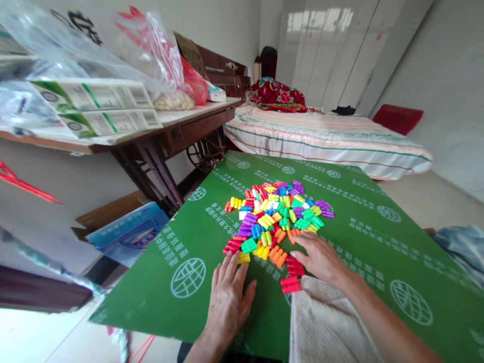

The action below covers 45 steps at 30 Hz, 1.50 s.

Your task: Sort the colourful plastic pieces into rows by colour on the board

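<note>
A loose pile of small plastic pieces with rounded prongs, in many colours, lies on the green board (124, 307). My left hand (230, 297) rests flat at the near left of the pile, fingers stretched out. Its fingertips are beside a yellow piece (244, 258) and red pieces (232, 244). On the other side my right hand (319, 254) reaches in, thumb apart from the fingers. Its fingertips are by an orange piece (293, 236), and its thumb is above a red piece (295, 267). Another red piece (290, 285) lies against a beige cloth (325, 322) under my right forearm.
To the left stands a sewing-machine table (177, 133) with cartons (102, 108) and plastic bags (159, 55) on it. A blue bag (130, 232) is below it. Behind the board is a bed (325, 133) with a red floral bundle (278, 96).
</note>
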Available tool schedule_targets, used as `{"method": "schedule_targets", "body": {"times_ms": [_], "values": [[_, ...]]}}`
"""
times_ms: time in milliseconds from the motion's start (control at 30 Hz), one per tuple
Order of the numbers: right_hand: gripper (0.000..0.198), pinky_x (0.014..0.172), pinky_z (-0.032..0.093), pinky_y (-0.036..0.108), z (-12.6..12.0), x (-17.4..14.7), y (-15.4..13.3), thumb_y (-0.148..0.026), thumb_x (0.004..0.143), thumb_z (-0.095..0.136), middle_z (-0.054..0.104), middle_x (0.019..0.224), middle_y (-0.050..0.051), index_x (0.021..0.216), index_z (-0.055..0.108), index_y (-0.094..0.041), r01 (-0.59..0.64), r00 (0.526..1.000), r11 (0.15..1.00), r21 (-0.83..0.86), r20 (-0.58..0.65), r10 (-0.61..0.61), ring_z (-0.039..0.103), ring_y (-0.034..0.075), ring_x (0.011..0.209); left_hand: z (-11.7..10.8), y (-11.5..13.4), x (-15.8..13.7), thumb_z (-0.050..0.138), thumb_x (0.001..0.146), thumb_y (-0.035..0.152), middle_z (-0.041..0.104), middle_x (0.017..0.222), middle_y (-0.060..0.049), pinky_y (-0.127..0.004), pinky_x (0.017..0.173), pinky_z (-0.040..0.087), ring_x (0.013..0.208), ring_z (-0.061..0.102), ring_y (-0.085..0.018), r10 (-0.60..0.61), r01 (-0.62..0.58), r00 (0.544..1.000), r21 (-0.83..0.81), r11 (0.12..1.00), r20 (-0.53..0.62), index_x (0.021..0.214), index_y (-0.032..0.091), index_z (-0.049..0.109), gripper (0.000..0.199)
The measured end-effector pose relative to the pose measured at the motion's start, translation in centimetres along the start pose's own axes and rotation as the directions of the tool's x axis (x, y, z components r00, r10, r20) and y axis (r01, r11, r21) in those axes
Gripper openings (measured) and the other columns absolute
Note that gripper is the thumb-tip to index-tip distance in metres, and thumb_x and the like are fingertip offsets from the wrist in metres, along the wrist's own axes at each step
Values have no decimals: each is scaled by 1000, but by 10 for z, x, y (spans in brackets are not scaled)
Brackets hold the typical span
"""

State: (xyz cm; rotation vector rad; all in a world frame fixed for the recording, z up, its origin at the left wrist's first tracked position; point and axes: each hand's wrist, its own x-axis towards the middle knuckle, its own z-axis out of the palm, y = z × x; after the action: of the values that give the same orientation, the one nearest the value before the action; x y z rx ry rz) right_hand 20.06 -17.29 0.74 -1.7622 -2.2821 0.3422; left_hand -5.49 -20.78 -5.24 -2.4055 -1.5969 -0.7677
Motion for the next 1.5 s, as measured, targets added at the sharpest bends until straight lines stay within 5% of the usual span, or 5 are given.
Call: {"method": "schedule_targets", "body": {"times_ms": [267, 900, 1100, 1267, 1500], "values": [[14, 88, 42, 33, 8, -26, -18, -24, 89, 52, 67, 93, 7, 87, 65, -20, -23, 998, 994, -107, 61, 29, 59, 22, 97, 1, 2, -2, 51, 86, 33, 59, 132, -14, -48, 96, 55, 125, 53, -30, 29, -29, 1000, -30, 999, 6, 116, 17, 60, 35], [26, 110, 33, 44, 31, -3, -47, -27, 88, 56, 52, 135, 14, 110, 68, -20, 23, 1000, 993, -114, -14, -25, 39, 31, 133, -16, 10, -9, 54, 87, 25, 70, 109, -8, -31, 88, 59, 103, 66, -19, 167, -192, 978, -213, 958, -126, 106, 19, 60, 21], [18, 89, 45, 30, 3, -26, -60, -26, 88, 55, 68, 100, 4, 100, 69, -24, -21, 997, 967, 256, 74, 2, 61, 20, 98, -11, 2, 13, 54, 87, 25, 69, 109, -9, -32, 89, 57, 104, 63, -19, 113, -146, 982, -222, 964, -152, 107, 18, 60, 22], [16, 78, 44, 26, -7, -50, -73, -24, 83, 57, 71, 92, 2, 93, 69, -22, -99, 985, 868, 486, 175, 15, 63, 18, 89, -3, 0, 69, 45, 86, 15, 63, 126, -9, -38, 99, 51, 116, 55, -22, 41, -31, 979, -53, 998, 200, 117, 17, 59, 34], [15, 73, 44, 26, 1, -48, -60, -23, 85, 55, 71, 89, 2, 89, 69, -22, -118, 991, 894, 432, 113, 76, 63, 18, 84, 9, 6, 119, 43, 84, 13, 64, 117, -11, -47, 88, 48, 108, 55, -30, -20, 9, 943, 35, 999, 332, 109, 18, 62, 32]]}}
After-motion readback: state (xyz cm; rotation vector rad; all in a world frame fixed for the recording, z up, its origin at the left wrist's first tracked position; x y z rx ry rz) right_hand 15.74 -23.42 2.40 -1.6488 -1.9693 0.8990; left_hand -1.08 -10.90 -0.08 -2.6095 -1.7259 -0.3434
